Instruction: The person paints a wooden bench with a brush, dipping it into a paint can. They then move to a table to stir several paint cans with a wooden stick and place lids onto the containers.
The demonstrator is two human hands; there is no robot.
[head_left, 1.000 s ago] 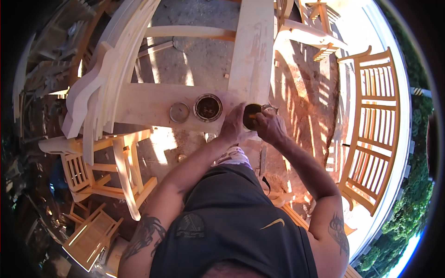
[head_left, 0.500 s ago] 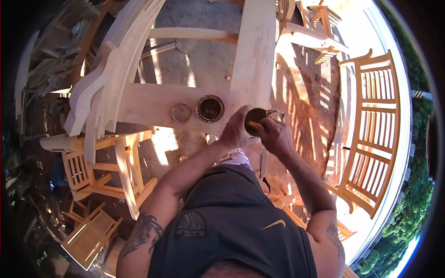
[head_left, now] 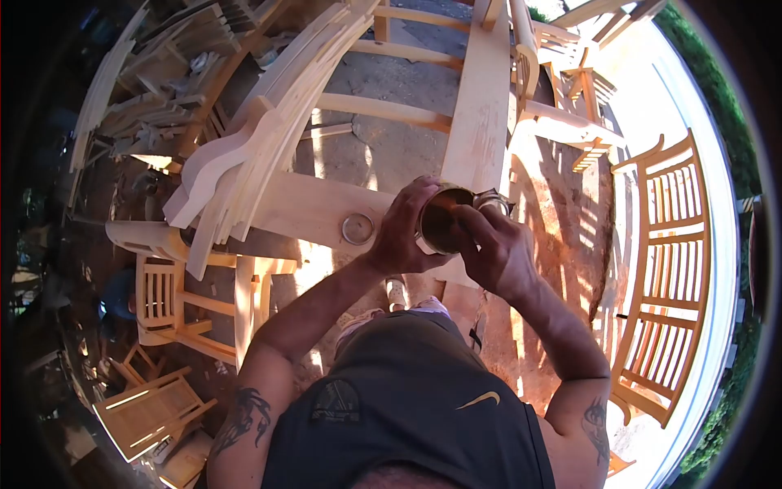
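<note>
My left hand [head_left: 399, 232] is wrapped around the side of an open metal can [head_left: 438, 220], raised above the boards with its mouth towards me. Inside, the can looks reddish brown. My right hand [head_left: 495, 248] is closed at the can's mouth, fingertips reaching over the rim; I cannot tell what they pinch. Just beyond the right knuckles shows a shiny metal rim [head_left: 494, 200]. Left of my left hand, a small round clear or metal lid-like dish [head_left: 357, 228] lies on a pale wooden board [head_left: 309, 204].
A long plank [head_left: 476, 122] runs away from me. Curved wooden pieces [head_left: 269, 138] are stacked at the left. A slatted wooden bench [head_left: 668, 277] stands at the right, a wooden chair frame [head_left: 187, 301] at the left. Dirt floor lies beneath.
The held can looks larger and nearer, its mouth turned more towards me. An orange stick-like piece at my right fingers no longer shows. The second can on the board is out of sight. My view shifted.
</note>
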